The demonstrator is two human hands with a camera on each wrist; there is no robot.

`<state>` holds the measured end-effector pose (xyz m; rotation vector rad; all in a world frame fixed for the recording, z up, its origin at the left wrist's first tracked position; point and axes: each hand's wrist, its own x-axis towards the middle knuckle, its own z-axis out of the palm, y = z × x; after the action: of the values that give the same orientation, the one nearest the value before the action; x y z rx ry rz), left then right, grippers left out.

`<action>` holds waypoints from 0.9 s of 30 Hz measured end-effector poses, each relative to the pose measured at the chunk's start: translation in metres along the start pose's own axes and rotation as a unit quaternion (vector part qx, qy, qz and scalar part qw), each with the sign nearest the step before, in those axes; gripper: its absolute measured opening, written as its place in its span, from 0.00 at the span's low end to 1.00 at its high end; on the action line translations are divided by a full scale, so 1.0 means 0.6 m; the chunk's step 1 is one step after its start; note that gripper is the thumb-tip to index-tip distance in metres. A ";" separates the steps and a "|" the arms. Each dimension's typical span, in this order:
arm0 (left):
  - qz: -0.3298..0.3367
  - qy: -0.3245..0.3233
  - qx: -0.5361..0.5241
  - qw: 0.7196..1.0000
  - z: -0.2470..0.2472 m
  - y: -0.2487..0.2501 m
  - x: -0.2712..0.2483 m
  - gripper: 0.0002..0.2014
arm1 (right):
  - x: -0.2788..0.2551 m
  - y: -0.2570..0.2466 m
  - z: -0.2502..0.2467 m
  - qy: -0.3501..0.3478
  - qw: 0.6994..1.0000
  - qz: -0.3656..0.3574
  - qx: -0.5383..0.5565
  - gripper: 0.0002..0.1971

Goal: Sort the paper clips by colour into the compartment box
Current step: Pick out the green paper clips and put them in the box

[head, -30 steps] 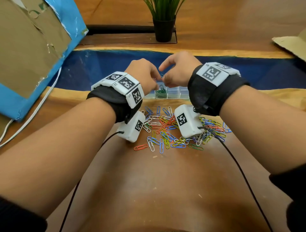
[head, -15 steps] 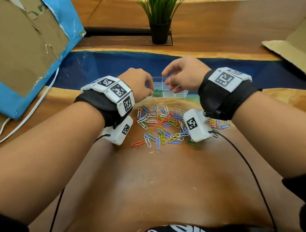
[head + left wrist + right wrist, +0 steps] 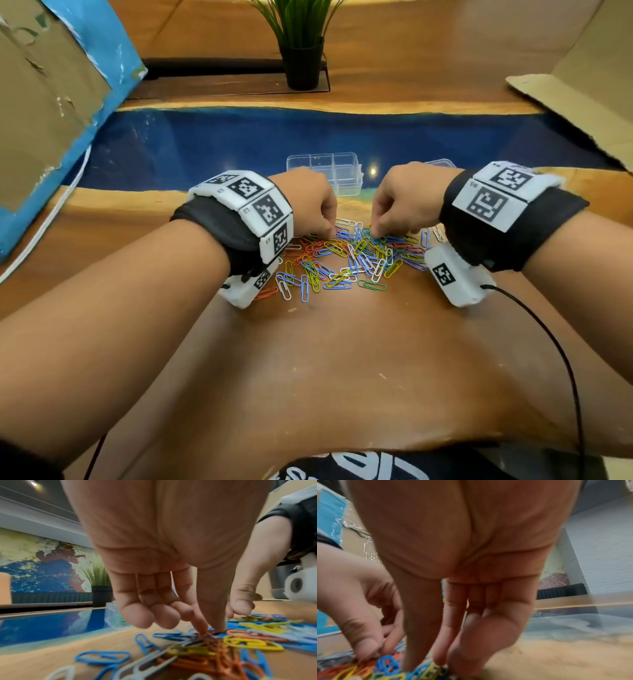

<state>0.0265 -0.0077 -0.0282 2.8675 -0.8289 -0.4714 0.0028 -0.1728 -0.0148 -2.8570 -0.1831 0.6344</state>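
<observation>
My left hand (image 3: 305, 202) is down on the pile of paper clips (image 3: 346, 257), which lies loose in the middle of the desk (image 3: 342, 359), on the wood just my side of the blue strip. The clips are thin wire loops coated in blue, yellow, orange, green and white, tangled and overlapping with a few strays at the near edge. In the left wrist view my index finger and thumb tip (image 3: 217, 623) come together on an orange clip (image 3: 212, 642) at the pile's top, while my other three fingers curl into the palm.

My right hand (image 3: 407, 198) is down on the far right part of the same pile. In the right wrist view its thumb and fingers point down, close together, tips among blue and yellow clips; the blur keeps me from telling whether they have any clip pinched.

The compartment box (image 3: 325, 173) is clear plastic with dividers, standing just beyond my hands on the blue strip, toward the desk's far edge. From here I cannot tell what lies in it.
</observation>
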 end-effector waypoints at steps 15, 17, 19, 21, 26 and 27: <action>0.054 -0.007 0.004 0.999 0.004 0.048 0.014 0.07 | -0.001 0.035 0.001 0.033 0.998 0.030 -0.044 0.06; 0.053 -0.004 0.006 0.999 0.003 0.045 0.012 0.08 | -0.003 0.030 0.003 0.051 0.998 0.020 -0.032 0.04; 0.048 -0.002 0.006 0.999 0.003 0.044 0.010 0.06 | -0.002 0.020 0.007 0.066 0.998 0.006 -0.023 0.03; 0.043 -0.005 0.013 0.999 0.004 0.044 0.007 0.07 | 0.001 0.010 0.012 0.070 0.997 -0.003 -0.030 0.04; 0.043 -0.011 0.032 0.999 0.005 0.038 0.004 0.09 | 0.001 0.001 0.013 0.050 0.997 0.004 -0.060 0.05; 0.044 -0.009 0.035 0.998 0.005 0.037 0.004 0.09 | 0.000 0.001 0.013 0.044 0.997 0.007 -0.061 0.06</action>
<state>0.0160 -0.0279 -0.0274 2.8787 -0.9876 -0.4666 -0.0004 -0.1720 -0.0217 -3.0000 -0.1934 0.5156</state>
